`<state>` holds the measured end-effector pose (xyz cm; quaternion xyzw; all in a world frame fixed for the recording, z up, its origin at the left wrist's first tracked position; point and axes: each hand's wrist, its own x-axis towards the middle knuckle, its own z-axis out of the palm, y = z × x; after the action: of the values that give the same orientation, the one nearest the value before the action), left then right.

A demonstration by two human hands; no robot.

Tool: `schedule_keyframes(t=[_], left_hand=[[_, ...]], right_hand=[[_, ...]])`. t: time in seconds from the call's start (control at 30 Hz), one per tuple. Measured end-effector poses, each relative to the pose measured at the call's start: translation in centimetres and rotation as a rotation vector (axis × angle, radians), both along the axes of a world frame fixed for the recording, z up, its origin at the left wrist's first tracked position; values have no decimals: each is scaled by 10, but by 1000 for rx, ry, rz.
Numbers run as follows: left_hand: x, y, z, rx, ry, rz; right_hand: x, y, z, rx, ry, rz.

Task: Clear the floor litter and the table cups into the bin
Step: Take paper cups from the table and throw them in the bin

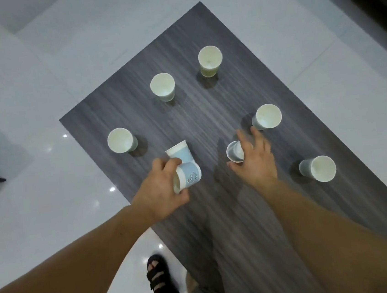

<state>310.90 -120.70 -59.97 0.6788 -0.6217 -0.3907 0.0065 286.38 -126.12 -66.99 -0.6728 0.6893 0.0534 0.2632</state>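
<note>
The left grip clasps two blue cups above the surface. The right grip holds a small cup, tilted. Five other cups stand around them.

Indoor room, home or office lounge: glossy white floor tiles, low grey wood-grain table, paper cups.
</note>
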Motion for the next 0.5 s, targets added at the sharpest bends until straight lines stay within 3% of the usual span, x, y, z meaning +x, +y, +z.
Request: schedule_keyframes(t=[0.07,0.2,0.33,0.5], left_hand=[[14,9,5,-26,-17,51],[44,37,21,-85,-82,161],[72,85,46,-112,-129,277],[111,171,85,-144,-153,430]], right_hand=[[8,-3,-10,115,15,58],[44,9,-2,62,-9,55],[91,47,34,-20,-138,116],[153,106,93,24,-301,331]])
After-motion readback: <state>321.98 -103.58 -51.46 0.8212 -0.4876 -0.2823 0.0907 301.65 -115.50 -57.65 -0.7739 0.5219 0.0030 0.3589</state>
